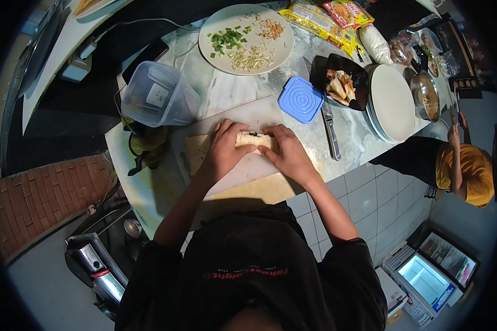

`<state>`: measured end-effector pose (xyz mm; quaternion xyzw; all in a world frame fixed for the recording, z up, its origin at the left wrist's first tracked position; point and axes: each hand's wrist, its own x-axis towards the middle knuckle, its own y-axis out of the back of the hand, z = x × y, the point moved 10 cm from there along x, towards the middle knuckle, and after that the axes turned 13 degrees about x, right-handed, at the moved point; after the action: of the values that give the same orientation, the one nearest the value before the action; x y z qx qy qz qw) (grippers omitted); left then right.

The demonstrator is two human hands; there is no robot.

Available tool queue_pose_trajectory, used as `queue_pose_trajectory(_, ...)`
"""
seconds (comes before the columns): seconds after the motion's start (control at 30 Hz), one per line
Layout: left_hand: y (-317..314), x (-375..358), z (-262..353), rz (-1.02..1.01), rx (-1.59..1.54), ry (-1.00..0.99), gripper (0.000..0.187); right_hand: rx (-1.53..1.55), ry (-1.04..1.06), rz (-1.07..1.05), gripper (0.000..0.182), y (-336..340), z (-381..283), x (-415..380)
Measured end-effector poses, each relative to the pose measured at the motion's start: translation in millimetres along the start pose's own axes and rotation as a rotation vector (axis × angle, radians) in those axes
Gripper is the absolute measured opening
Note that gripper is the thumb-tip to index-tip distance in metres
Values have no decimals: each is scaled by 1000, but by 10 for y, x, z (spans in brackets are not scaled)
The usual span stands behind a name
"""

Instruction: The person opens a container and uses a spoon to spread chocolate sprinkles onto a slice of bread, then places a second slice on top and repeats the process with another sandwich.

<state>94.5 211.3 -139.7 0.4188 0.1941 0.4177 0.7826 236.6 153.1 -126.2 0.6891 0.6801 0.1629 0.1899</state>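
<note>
Both hands are over a white cutting board [240, 175] on the marble counter. Between them lies a pale rolled wrap [250, 139] with a dark bit of filling showing along its upper edge. My left hand [225, 148] curls round the roll's left end. At the right end, my right hand [289, 153] closes on it the same way, fingers on the far side and thumb near. A flat pale sheet [195, 148], like another wrap, lies left of my left hand, partly in shadow. What is inside the roll is mostly hidden.
A plate [215, 62] of chopped greens stands at the back. Nearby are a clear plastic tub [174, 105], a blue lid [301, 99], a knife [331, 132], a black bowl [359, 74] of shredded food and stacked plates [392, 102]. Another person [464, 171] works at a pan rightward.
</note>
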Motion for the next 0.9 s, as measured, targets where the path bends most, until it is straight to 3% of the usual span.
queue_pose_trajectory(0.07,-54,15,9,-101,-14,-30,43,81,-121,-68,37,-35,68,-5)
queue_pose_trajectory(0.4,-31,54,44,-261,-203,-52,37,226,-152,-99,37,-43,-5,-49)
queue_pose_trajectory(0.5,-68,104,-5,-385,-337,24,35,225,-236,-106,35,-34,-20,-72)
queue_pose_trajectory(0.57,-108,90,6,-513,-571,114,34,350,-402,-82,34,-48,47,-127)
queue_pose_trajectory(0.6,-122,86,13,-513,-572,115,34,350,-403,-83,34,-84,66,-149)
queue_pose_trajectory(0.67,-101,96,20,-389,-974,212,34,687,-365,24,31,-128,130,-181)
queue_pose_trajectory(0.7,-135,69,25,-390,-974,213,34,688,-366,24,31,-159,169,-181)
queue_pose_trajectory(0.77,-318,-75,-103,-427,-1058,447,37,920,-365,42,25,-221,210,-169)
queue_pose_trajectory(0.9,-353,-141,-81,-382,-1193,541,40,858,-373,38,27,-210,243,-112)
